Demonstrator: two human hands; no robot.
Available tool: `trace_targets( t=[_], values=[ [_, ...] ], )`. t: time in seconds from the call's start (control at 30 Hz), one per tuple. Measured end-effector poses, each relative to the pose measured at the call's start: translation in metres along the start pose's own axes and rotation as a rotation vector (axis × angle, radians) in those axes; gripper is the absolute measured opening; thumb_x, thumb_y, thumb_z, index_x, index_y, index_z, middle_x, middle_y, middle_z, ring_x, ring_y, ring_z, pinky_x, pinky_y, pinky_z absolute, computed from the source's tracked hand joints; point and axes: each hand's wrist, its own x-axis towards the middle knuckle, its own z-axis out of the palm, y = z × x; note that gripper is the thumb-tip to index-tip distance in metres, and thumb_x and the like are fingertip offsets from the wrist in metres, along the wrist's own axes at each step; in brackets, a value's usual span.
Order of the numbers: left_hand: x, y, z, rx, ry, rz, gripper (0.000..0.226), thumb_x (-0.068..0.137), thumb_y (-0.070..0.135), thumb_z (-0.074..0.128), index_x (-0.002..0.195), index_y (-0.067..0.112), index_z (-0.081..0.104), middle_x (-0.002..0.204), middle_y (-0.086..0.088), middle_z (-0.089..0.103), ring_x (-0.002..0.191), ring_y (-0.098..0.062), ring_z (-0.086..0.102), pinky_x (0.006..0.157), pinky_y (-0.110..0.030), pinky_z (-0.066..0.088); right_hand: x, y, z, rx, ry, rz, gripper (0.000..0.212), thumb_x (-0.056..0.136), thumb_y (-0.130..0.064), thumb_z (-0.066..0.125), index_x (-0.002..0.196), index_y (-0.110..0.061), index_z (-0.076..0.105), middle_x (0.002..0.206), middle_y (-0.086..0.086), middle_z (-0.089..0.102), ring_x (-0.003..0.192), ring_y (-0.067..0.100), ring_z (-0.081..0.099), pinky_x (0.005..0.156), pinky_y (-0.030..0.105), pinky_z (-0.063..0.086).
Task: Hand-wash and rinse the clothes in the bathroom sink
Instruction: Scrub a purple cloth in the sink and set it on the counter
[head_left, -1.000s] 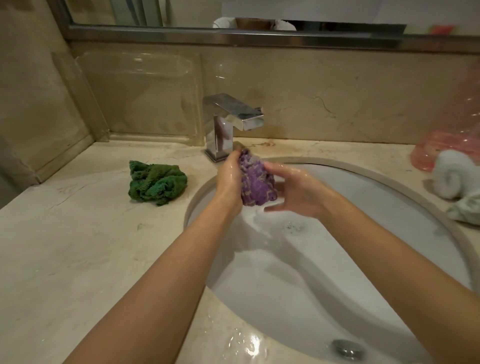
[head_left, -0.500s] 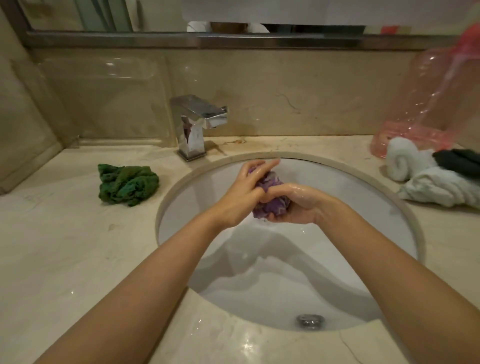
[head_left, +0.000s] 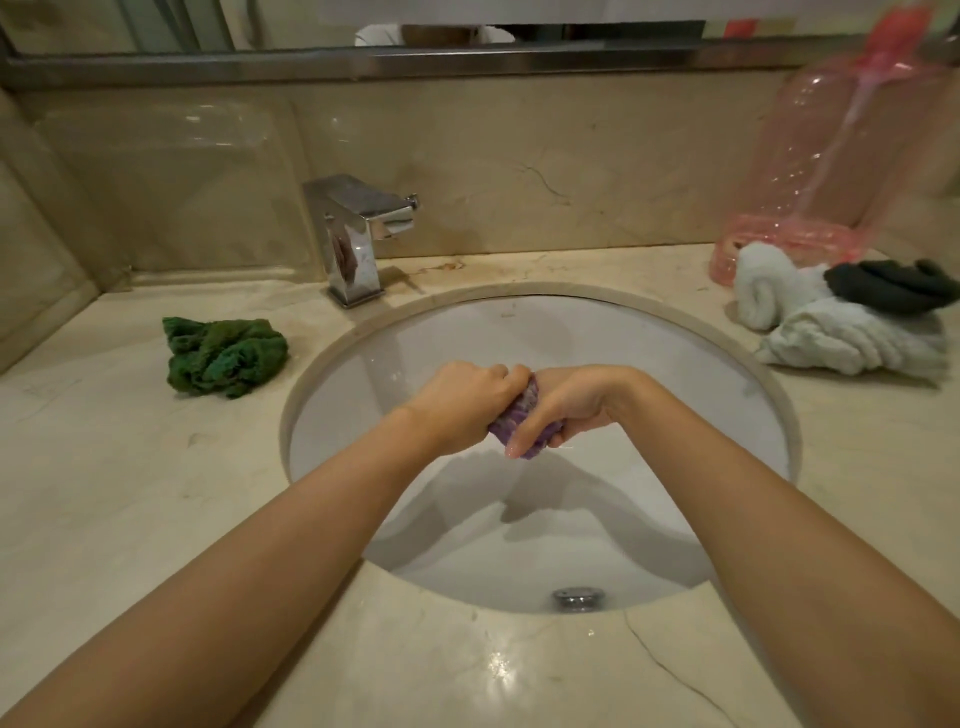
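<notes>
Both hands over the sink (head_left: 675, 364), gripping one small purple cloth (head_left: 524, 423) between them. Left hand (head_left: 462, 402) curled round its upper end, right hand (head_left: 563, 402) wrapped round the lower end, fingers (head_left: 519, 441) pointing down. Cloth bunched tight, held above the basin, not touching it. Chrome faucet (head_left: 358, 234) behind the sink at left. Crumpled green cloth (head_left: 223, 356) on the bench (head_left: 104, 467) left of the sink. White towels (head_left: 831, 332) with a dark cloth (head_left: 888, 286) on top at right, pink plastic bottle (head_left: 831, 171) behind them.
</notes>
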Motion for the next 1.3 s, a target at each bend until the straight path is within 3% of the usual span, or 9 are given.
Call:
trace_targets(
  t=[0.17,0.3,0.47,0.53,0.63,0.73,0.9,1.1,1.3],
  values=[
    [0.016,-0.006,-0.018,0.107,-0.099,-0.148,0.015,0.090,0.021,0.051,0.104,0.016,0.057,0.080,0.002,0.058,0.074,-0.025,0.058,0.062,-0.030,0.039,0.008,-0.005,-0.001,-0.385,0.458,0.014,0.039,0.062,-0.014,0.083,0.095,-0.009,0.063,0.077,0.002,0.064,0.068,0.018,0.060,0.059,0.027,0.048],
    [0.034,-0.015,-0.030,0.080,-0.214,-0.189,0.010,0.085,0.019,0.046,0.080,0.018,0.053,0.068,0.004,0.047,0.070,-0.019,0.052,0.062,-0.029,0.038,0.007,-0.015,-0.006,-0.748,0.687,-0.055,0.040,0.069,-0.024,0.075,0.102,-0.017,0.054,0.084,-0.002,0.057,0.078,0.022,0.055,0.063,0.030,0.041],
    [0.058,-0.030,-0.026,-0.499,-0.517,-0.275,0.022,0.085,0.022,0.065,0.070,0.015,0.051,0.066,0.001,0.049,0.065,-0.018,0.047,0.063,-0.028,0.038,0.005,-0.015,-0.019,-1.184,0.762,-0.187,0.031,0.090,-0.037,0.056,0.114,-0.019,0.054,0.097,0.001,0.066,0.090,0.027,0.062,0.067,0.029,0.035],
    [0.061,-0.034,-0.023,-0.752,-0.592,-0.302,0.029,0.083,0.017,0.067,0.063,0.015,0.046,0.060,-0.001,0.043,0.054,-0.017,0.037,0.054,-0.025,0.032,0.008,-0.009,-0.026,-1.299,0.797,-0.300,0.032,0.091,-0.041,0.059,0.108,-0.014,0.056,0.090,0.003,0.068,0.078,0.028,0.064,0.060,0.029,0.035],
    [0.063,-0.033,-0.028,-0.904,-0.683,-0.276,0.038,0.086,0.011,0.062,0.059,0.016,0.035,0.051,0.001,0.034,0.046,-0.014,0.025,0.045,-0.024,0.021,0.007,0.000,-0.039,-1.379,0.878,-0.584,0.034,0.067,-0.027,0.086,0.073,-0.009,0.058,0.051,0.002,0.056,0.035,0.022,0.039,0.040,0.021,0.025],
    [0.062,-0.032,-0.036,-1.023,-0.746,-0.239,0.042,0.087,0.006,0.056,0.059,0.020,0.027,0.046,0.005,0.026,0.043,-0.012,0.017,0.042,-0.022,0.012,-0.001,0.000,-0.047,-1.417,0.859,-0.624,0.040,0.051,-0.017,0.091,0.065,-0.010,0.054,0.043,0.002,0.046,0.029,0.021,0.037,0.036,0.017,0.022],
    [0.058,-0.025,-0.042,-1.178,-0.752,-0.240,0.043,0.088,0.000,0.050,0.059,0.021,0.026,0.045,0.007,0.022,0.039,-0.009,0.013,0.041,-0.021,0.009,-0.017,-0.007,-0.049,-1.499,0.846,-0.612,0.040,0.049,-0.020,0.091,0.066,-0.011,0.056,0.045,0.002,0.045,0.034,0.018,0.024,0.041,0.016,0.018],
    [0.042,-0.006,-0.041,-1.305,-0.738,-0.273,0.042,0.089,-0.001,0.048,0.060,0.021,0.026,0.043,0.007,0.023,0.036,-0.008,0.014,0.042,-0.021,0.008,-0.031,0.000,-0.041,-1.587,0.809,-0.592,0.037,0.050,-0.014,0.088,0.069,-0.012,0.057,0.047,0.003,0.047,0.031,0.020,0.036,0.041,0.017,0.019],
    [0.033,0.038,-0.045,-1.047,-0.437,-0.263,0.033,0.085,0.021,0.068,0.063,0.014,0.045,0.055,-0.001,0.044,0.044,-0.015,0.036,0.045,-0.024,0.029,-0.056,0.032,-0.032,-1.514,0.903,-0.458,0.046,0.035,-0.008,0.087,0.072,-0.010,0.059,0.047,0.004,0.048,0.031,0.020,0.021,0.045,0.011,0.005]
  ],
)
